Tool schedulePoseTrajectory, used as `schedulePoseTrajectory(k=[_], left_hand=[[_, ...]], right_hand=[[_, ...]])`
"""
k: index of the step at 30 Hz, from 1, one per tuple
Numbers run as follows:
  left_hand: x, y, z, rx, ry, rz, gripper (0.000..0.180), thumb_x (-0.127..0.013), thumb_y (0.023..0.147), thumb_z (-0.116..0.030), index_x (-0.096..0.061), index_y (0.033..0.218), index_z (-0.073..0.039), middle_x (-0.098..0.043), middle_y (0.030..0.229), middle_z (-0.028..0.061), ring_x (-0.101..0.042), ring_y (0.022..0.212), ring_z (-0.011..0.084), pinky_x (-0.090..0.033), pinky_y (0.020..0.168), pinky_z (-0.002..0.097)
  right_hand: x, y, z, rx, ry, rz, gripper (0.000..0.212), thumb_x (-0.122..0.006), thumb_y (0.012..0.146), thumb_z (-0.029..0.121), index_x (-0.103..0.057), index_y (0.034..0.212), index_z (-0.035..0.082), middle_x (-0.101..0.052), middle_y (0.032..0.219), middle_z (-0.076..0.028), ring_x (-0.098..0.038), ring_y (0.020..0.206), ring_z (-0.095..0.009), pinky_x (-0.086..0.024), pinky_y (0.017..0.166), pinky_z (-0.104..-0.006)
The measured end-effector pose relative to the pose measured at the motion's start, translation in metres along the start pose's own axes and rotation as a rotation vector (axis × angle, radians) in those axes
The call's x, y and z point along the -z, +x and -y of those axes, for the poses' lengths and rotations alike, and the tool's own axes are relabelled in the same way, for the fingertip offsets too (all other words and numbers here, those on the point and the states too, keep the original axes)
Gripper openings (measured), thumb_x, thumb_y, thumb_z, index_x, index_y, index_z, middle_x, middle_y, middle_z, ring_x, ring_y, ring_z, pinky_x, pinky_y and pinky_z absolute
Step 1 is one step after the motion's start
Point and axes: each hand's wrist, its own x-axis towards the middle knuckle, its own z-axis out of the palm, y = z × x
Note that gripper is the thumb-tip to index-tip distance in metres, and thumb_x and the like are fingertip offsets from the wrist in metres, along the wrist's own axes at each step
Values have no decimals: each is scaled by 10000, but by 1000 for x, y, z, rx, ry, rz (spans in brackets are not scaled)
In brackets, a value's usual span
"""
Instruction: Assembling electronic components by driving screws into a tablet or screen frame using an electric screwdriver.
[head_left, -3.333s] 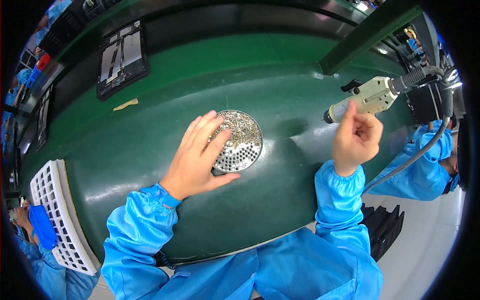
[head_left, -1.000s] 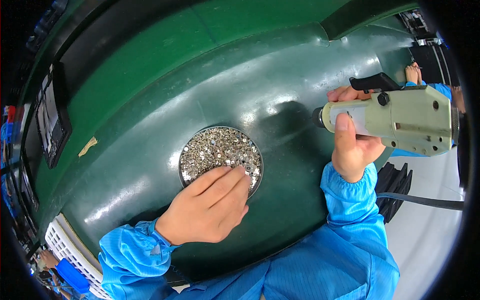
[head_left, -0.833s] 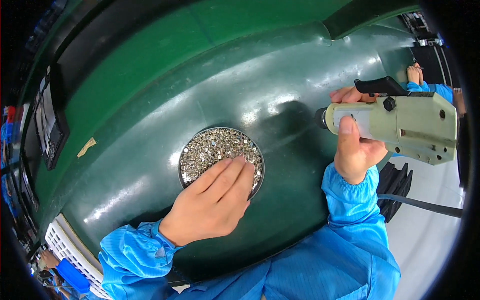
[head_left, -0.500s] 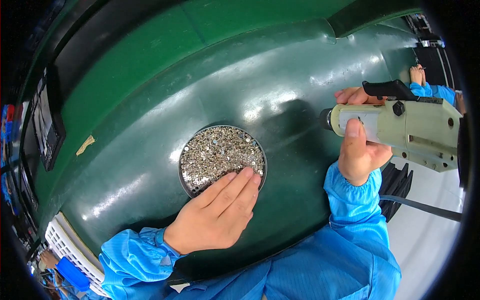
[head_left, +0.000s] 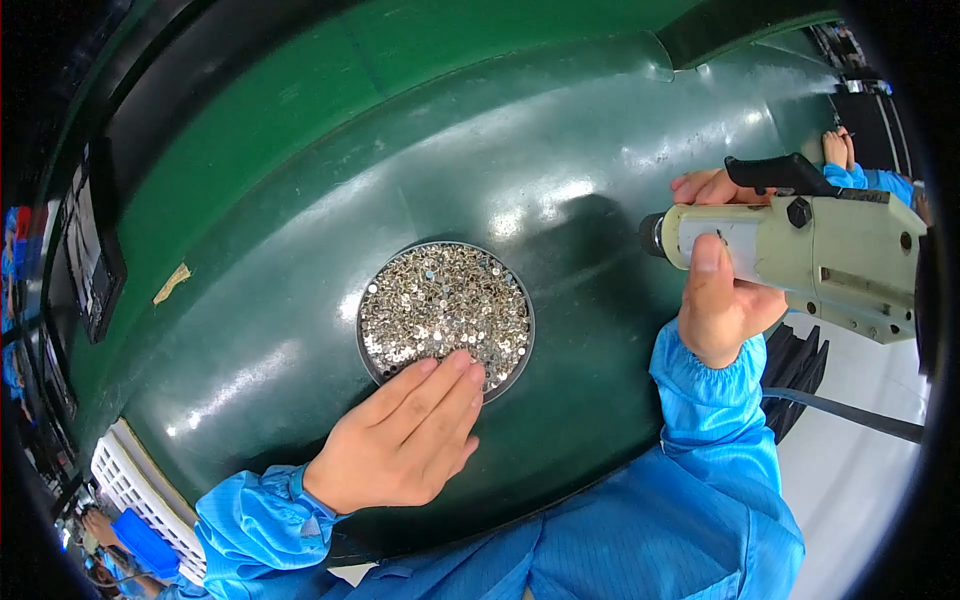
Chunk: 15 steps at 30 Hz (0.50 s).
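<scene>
A round dish [head_left: 531, 338] full of small silver screws [head_left: 440, 300] sits on the green mat in the middle. My left hand [head_left: 405, 435] lies palm down at its near side, fingers stretched out and fingertips over the screws by the near rim. Whatever is under those fingertips is hidden. To the right, my right hand [head_left: 725, 310] grips a pale green electric screwdriver [head_left: 840, 260] with a black lever, the thumb along its near side and fingers on its far side. The tool's dark nose points left toward the dish, and its rear end runs toward the picture's edge.
Glossy green matting [head_left: 300, 240] covers the work surface. At lower left stand a white slotted basket [head_left: 150, 490] and a blue bin [head_left: 150, 545]. A tan scrap [head_left: 172, 284] lies on the left. Another person's hands [head_left: 838, 148] show at far right.
My left hand has drawn back toward the lower left, its fingertips now nearer the dish's near rim. The screws look more evenly spread. My right hand and the screwdriver have hardly moved.
</scene>
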Motion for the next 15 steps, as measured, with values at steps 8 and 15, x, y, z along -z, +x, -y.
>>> schedulePoseTrajectory(k=[8,15], left_hand=[[-2,16,13,5,-4,-88,311,-627,789,-61,-614,1085,31,-615,1185,206,-591,1136,342,-475,973,431],[1,-24,0,173,102,-69,398,-674,754,-149,-604,1086,59,-618,1165,218,-604,1115,352,-468,975,443]], right_hand=[[-8,3,-9,22,10,37,430,-655,849,171,-457,1190,0,-534,967,-145,-555,864,-277,-478,829,-492],[-12,6,-11,28,47,59,415,-635,853,150,-455,1193,-5,-533,970,-145,-551,874,-279,-472,841,-495]])
